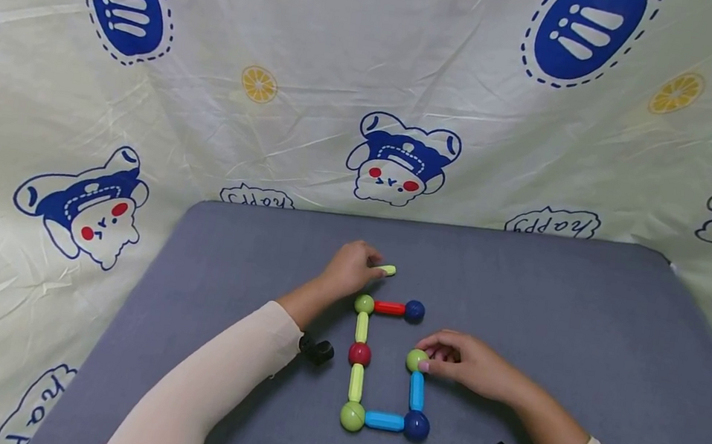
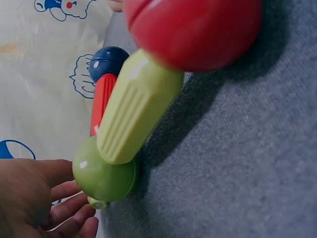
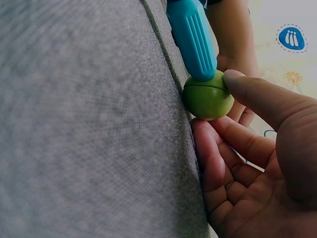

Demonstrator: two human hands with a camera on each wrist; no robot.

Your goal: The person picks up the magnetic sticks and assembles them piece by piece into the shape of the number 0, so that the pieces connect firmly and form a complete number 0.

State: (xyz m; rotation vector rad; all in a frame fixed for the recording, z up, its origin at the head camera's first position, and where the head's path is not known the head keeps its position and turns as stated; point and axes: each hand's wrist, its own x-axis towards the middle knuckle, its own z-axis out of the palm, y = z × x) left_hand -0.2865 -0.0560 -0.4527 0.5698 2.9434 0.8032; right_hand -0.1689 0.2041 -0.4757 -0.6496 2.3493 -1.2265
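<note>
My left hand (image 1: 351, 270) is at the far end of the pieces and pinches a short yellow-green magnetic rod (image 1: 389, 270); in the left wrist view a green ball hides most of that rod. My right hand (image 1: 472, 365) grips a green ball (image 3: 208, 99) between thumb and fingers. That ball sits at the far end of an upright-running blue rod (image 1: 417, 391), which meets a dark blue ball (image 1: 416, 426). Another blue rod (image 1: 384, 421) links it to the near-left green ball (image 1: 353, 416). Yellow-green rods and a red ball (image 1: 359, 354) form the left side.
At the far-left corner, a green ball (image 1: 364, 304) joins a red rod (image 1: 390, 307) ending in a dark blue ball (image 1: 415, 311). All pieces lie on a grey cloth-covered table (image 1: 555, 301). A printed white curtain (image 1: 326, 38) hangs behind it.
</note>
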